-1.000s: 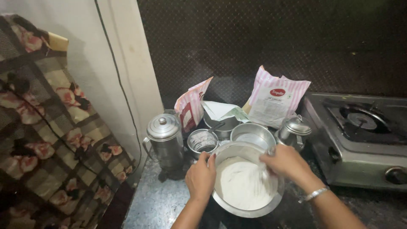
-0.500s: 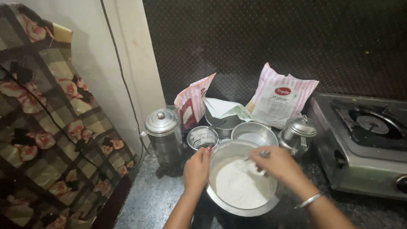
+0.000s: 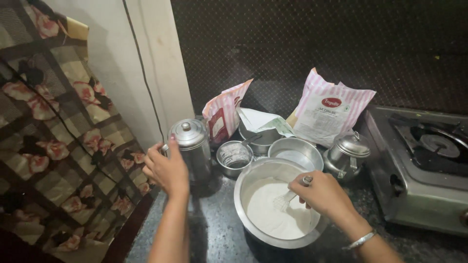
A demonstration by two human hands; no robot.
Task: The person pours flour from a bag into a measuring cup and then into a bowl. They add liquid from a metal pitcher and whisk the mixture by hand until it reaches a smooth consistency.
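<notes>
— What moved in that last second?

— The left hand [image 3: 167, 169] came off the rim of the steel mixing bowl [image 3: 253, 182] and went left to the lidded steel canister [image 3: 190, 148], fingers curled by its handle.

— And the other one?

— The right hand [image 3: 321, 195] shifted little; its whisk [image 3: 288, 197] dipped into the white batter [image 3: 275, 216].

On the dark speckled stone counter [image 3: 214, 234], the wide steel mixing bowl [image 3: 253, 180] sits nearest, holding white flour [image 3: 273, 216]. Left of it stands the lidded steel canister [image 3: 191, 146]; behind it, a small steel cup [image 3: 234, 156] and a shallow steel pan [image 3: 296, 153]. A small lidded steel kettle [image 3: 347, 155] lies right, the steel gas stove [image 3: 419, 165] beyond, and two pink striped packets [image 3: 331, 114] at the back
</notes>
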